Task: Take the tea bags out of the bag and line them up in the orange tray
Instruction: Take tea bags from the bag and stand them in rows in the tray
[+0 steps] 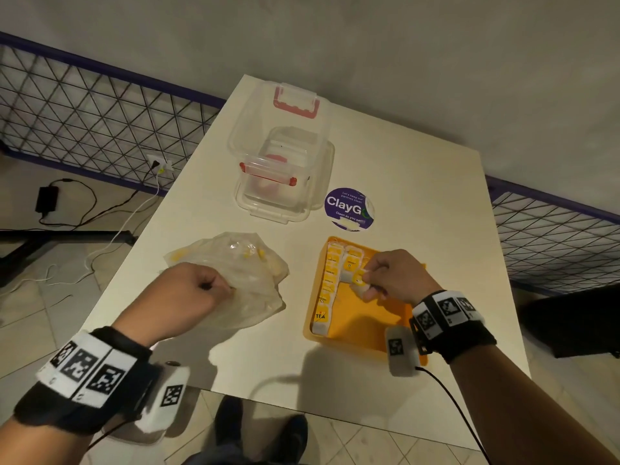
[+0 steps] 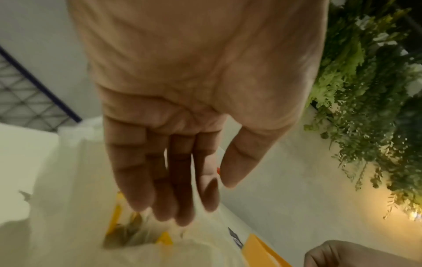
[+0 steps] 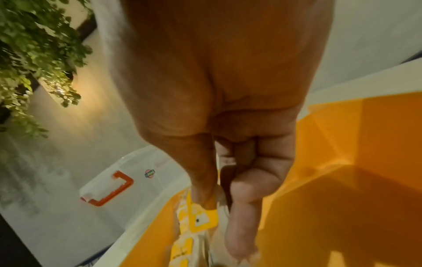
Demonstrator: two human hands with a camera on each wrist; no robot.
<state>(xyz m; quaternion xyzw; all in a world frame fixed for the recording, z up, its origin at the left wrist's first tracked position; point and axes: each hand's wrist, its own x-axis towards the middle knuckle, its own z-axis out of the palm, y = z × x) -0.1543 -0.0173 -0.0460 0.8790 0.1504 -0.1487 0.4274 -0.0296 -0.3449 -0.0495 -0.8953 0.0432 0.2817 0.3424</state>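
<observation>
A crumpled clear plastic bag point(image 1: 248, 263) lies on the white table, with yellow-tagged tea bags point(image 1: 250, 252) showing through it. My left hand point(image 1: 228, 290) rests on the bag; in the left wrist view its fingers point(image 2: 182, 189) reach straight down onto the plastic bag point(image 2: 68, 180). To the right sits the orange tray point(image 1: 365, 320). Several tea bags point(image 1: 327, 286) line its left wall and a second short row point(image 1: 350, 263) starts beside them. My right hand point(image 1: 367, 281) pinches a tea bag point(image 1: 357, 280) low inside the tray, thumb on its yellow tag point(image 3: 200, 216).
A clear plastic container point(image 1: 278, 182) with red latches stands behind the bag, its lid point(image 1: 278, 105) further back. A round purple sticker point(image 1: 349, 208) lies beside it. The table's near edge runs just below my wrists. Wire fencing and floor cables lie to the left.
</observation>
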